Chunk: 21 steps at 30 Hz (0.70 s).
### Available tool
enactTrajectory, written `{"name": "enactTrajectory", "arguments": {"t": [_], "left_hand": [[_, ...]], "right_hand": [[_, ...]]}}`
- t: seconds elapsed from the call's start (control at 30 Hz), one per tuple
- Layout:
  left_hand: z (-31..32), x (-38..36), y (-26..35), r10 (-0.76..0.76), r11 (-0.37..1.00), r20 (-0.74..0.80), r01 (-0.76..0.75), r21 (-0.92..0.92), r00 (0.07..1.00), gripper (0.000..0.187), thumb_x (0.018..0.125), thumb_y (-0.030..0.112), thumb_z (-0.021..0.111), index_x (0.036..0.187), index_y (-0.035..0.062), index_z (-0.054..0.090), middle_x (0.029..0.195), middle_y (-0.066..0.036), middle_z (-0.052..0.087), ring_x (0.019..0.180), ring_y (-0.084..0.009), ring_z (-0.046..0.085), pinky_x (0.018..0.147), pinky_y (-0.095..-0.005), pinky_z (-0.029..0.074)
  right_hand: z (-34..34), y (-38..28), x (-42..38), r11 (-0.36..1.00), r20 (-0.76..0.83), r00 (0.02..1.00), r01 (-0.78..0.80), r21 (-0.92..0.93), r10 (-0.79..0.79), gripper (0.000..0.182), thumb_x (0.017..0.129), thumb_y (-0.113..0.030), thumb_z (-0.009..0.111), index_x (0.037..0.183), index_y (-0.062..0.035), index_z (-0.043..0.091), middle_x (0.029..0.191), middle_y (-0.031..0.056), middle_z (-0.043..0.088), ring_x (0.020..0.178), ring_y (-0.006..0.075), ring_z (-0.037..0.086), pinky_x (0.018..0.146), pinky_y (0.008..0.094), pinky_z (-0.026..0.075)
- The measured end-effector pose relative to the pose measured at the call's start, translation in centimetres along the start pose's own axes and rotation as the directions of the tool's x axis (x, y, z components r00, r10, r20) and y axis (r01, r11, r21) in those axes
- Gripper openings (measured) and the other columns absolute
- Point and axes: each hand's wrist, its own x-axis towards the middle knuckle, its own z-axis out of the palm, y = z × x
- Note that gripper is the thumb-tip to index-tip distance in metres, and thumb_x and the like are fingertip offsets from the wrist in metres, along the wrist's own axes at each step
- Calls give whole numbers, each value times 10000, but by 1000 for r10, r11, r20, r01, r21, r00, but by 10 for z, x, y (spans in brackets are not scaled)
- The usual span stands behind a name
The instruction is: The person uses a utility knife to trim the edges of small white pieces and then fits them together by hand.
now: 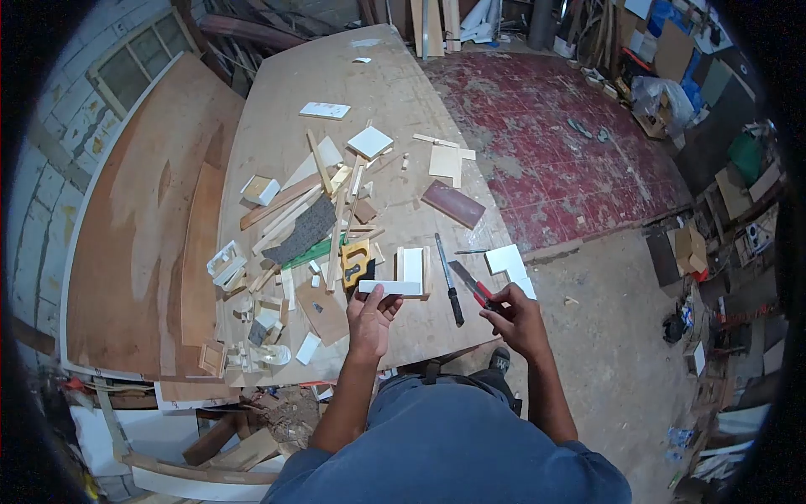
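Note:
My left hand is closed on the left end of a narrow white strip, thumb on its face. Just beyond the strip, overlapping it in this view, is a small white panel with wooden side pieces. My right hand is wrapped round a red-and-black-handled knife, its long dark blade angled up and left over the table edge. Between the hands lies a slim tool with a black handle. A yellow-handled saw rests beyond my left hand.
The wooden table bears wood offcuts, a dark grey textured piece and small white boxes to the left. A brown block and white cut pieces lie on the right. A large plywood sheet leans at the left wall.

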Motion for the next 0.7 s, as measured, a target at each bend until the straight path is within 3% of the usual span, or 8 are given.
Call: {"name": "enactTrajectory", "arguments": {"t": [0.07, 0.13, 0.27, 0.33, 0.4, 0.53, 0.63, 0.7], "left_hand": [[-4, 5, -8, -36, 999, 9, 36, -6, 999, 230, 933, 117, 614, 1109, 62, 477, 1008, -85, 601, 891, -218, 652, 760, -336, 564], [-7, 10, -19, -78, 997, 21, 78, -11, 997, 222, 935, 120, 612, 1105, 61, 481, 1009, -87, 603, 884, -216, 652, 761, -334, 563], [-6, 17, -44, -139, 987, 13, 137, 84, 990, 214, 937, 130, 613, 1095, 48, 494, 1014, -95, 606, 872, -207, 646, 772, -322, 556], [-15, 26, -69, -242, 962, 16, 238, 133, 970, 226, 936, 137, 617, 1108, 49, 498, 1007, -85, 603, 860, -192, 636, 767, -313, 553], [-25, 32, -95, -301, 937, -7, 297, 186, 954, 207, 944, 150, 604, 1110, 63, 515, 988, -63, 605, 845, -166, 622, 749, -299, 537], [-27, 36, -122, -375, 890, -22, 367, 270, 927, 223, 964, 174, 563, 1156, 64, 547, 950, -29, 609, 824, -139, 608, 727, -287, 505], [-15, 36, -126, -360, 900, -16, 352, 256, 933, 252, 963, 170, 553, 1176, 36, 543, 949, -36, 616, 819, -140, 616, 735, -301, 509], [-14, 39, -126, -353, 901, -32, 348, 260, 935, 251, 965, 170, 551, 1177, 37, 543, 950, -36, 617, 824, -140, 618, 736, -303, 510]], "right_hand": [[-6, 5, -2, 1000, -46, 999, -12, 2, 12, 259, 813, 9, 730, 946, 25, 508, 857, 105, 660, 596, 94, 619, 471, 242, 484], [-10, 23, -2, 979, -37, 993, -104, 173, 112, 234, 815, 13, 719, 936, 21, 518, 847, 101, 653, 595, 90, 611, 461, 233, 477], [-11, 65, -9, 964, -97, 973, -189, 186, 210, 259, 799, -32, 740, 937, 7, 524, 845, 95, 648, 637, 112, 614, 490, 256, 484], [-8, 92, -16, 968, -134, 959, -242, 63, 249, 308, 770, -87, 774, 946, -11, 533, 857, 93, 649, 729, 142, 626, 594, 301, 510], [-5, 113, -28, 892, -106, 887, -442, 89, 450, 330, 746, -116, 795, 953, -37, 551, 884, 99, 658, 835, 161, 628, 754, 337, 505], [2, 149, -57, 896, -149, 890, -442, -48, 431, 350, 733, -112, 807, 964, -40, 554, 877, 107, 658, 737, 167, 614, 618, 321, 508], [6, 176, -67, 962, -178, 945, -265, 72, 274, 289, 755, -69, 772, 966, -45, 575, 842, 83, 652, 659, 148, 605, 507, 278, 482], [4, 178, -63, 951, -168, 936, -298, 86, 308, 256, 775, -65, 747, 972, -39, 586, 815, 76, 648, 614, 128, 589, 493, 266, 473]]}}
